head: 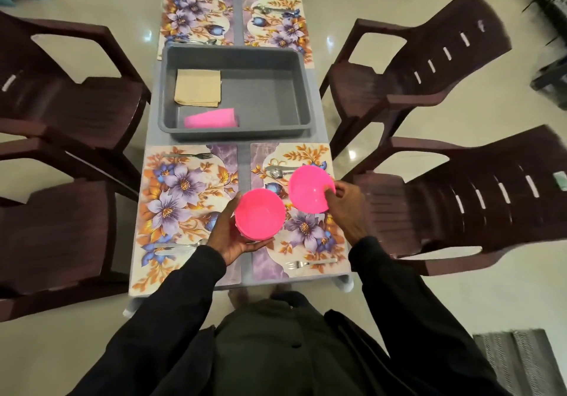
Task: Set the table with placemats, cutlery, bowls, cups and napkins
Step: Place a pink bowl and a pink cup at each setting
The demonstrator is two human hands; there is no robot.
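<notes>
The left grip (228, 236) cups a stack of pink bowls (260, 214) above the table (244, 156). The right grip (346, 211) pinches one tilted pink bowl (310, 188) by its rim, over the near-right placemat (306, 242).

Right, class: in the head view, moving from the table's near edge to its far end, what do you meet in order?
First the fork at near right → stack of pink bowls in the left hand → pink cups in the grey tub → folded napkins → far placemats.

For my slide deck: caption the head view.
Left hand cradles a stack of pink bowls while right hand holds a single bowl over the near-right placemat.
</notes>
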